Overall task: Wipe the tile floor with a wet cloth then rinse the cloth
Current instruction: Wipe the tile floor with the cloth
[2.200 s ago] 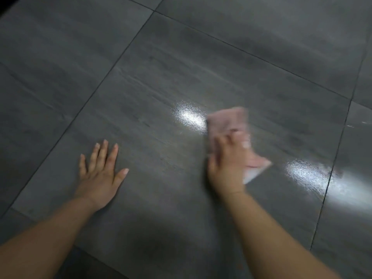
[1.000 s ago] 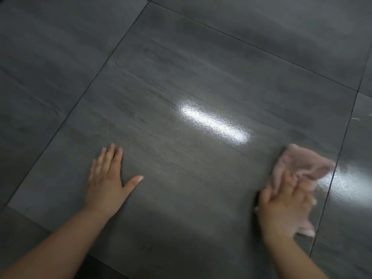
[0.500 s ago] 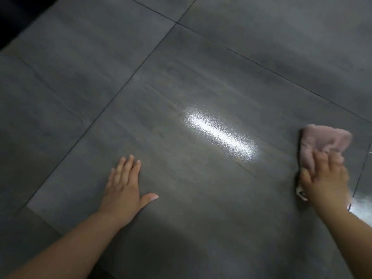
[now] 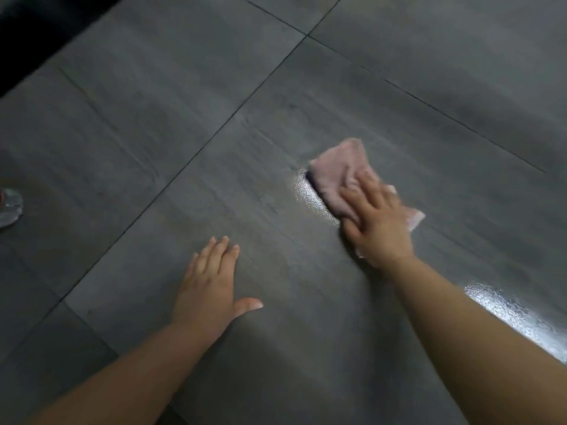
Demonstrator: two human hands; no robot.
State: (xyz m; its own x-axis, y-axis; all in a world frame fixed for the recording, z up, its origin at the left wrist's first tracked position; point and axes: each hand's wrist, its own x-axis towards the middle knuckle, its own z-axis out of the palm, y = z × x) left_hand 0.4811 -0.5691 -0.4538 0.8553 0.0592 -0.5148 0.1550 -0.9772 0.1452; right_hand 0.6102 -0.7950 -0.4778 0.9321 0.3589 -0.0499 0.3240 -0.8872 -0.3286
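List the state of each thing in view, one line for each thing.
pink cloth: rumpled, pressed on the floor
right hand: spread, pressing on the cloth
left hand: flat on the floor, holding nothing
tile floor: shiny patch beside the cloth

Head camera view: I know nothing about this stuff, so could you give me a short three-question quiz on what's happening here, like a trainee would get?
1. True or false: the left hand lies flat on the dark grey tile floor, holding nothing.
2. Pick one: the right hand presses down on (a) a pale pink cloth, (b) a yellow sponge, (c) a green brush.
3. Fill the gap: both hands are on the ____ floor tile.
Key: 1 true; 2 a; 3 same.
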